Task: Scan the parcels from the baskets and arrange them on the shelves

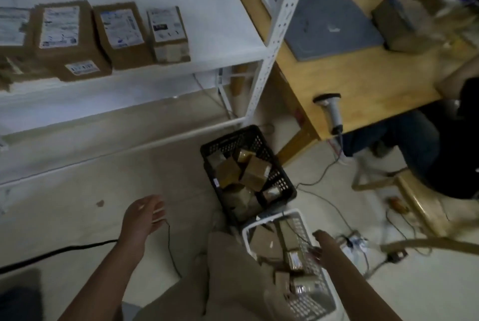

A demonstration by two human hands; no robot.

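Note:
Two baskets of brown parcels stand on the floor: a black basket (285, 185) and, nearer to me, a white basket (326, 294). My right hand (320, 245) reaches down into the white basket, its fingers over a small parcel (294, 259); whether it grips the parcel is too blurred to tell. My left hand (145, 214) hangs over the floor with relaxed fingers and holds nothing. Several labelled cardboard parcels (119, 35) stand in a row on the white shelf (220, 22). A barcode scanner (330, 110) lies on the wooden table (363, 79).
A seated person (445, 144) in dark clothes is at the table on the right. Cables (324, 196) and a power strip (352, 241) lie on the floor beside the baskets. A black cable (51, 253) runs along the floor at the left. The shelf's upright (272, 43) stands between shelf and table.

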